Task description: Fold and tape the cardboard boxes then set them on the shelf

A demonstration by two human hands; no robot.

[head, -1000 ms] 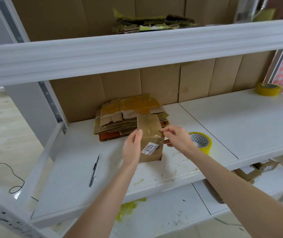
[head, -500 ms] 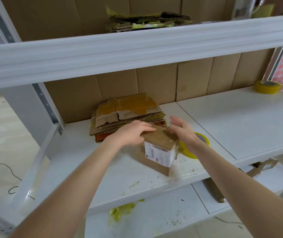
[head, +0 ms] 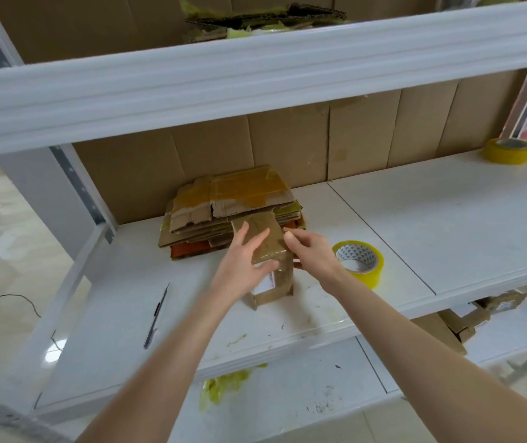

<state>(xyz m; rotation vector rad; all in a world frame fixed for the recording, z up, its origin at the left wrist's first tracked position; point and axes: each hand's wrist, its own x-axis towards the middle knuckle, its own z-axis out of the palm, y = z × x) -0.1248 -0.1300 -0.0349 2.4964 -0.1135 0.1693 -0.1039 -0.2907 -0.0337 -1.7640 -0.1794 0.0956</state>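
A small taped cardboard box [head: 273, 243] with a white label stands upright on the white shelf [head: 415, 225], in front of a stack of flattened cardboard boxes [head: 233, 206]. My left hand [head: 243, 263] lies on the box's top with spread, straight fingers, and its thumb is down the front face. My right hand [head: 314, 255] holds the box's right side, thumb and forefinger at the top right edge. A yellow tape roll [head: 359, 262] lies just right of my right hand.
A dark pen-like tool [head: 156, 311] lies on the shelf at the left. Another tape roll [head: 509, 151] sits far right. The upper shelf beam [head: 255, 65] hangs overhead with cardboard scraps [head: 265, 20] above. The lower shelf holds cardboard pieces [head: 466, 318] and tape scraps [head: 223, 382].
The box has been turned from a tilted, lower pose to standing upright. My left hand has shifted onto its top with fingers spread; my right hand stays at its right side.
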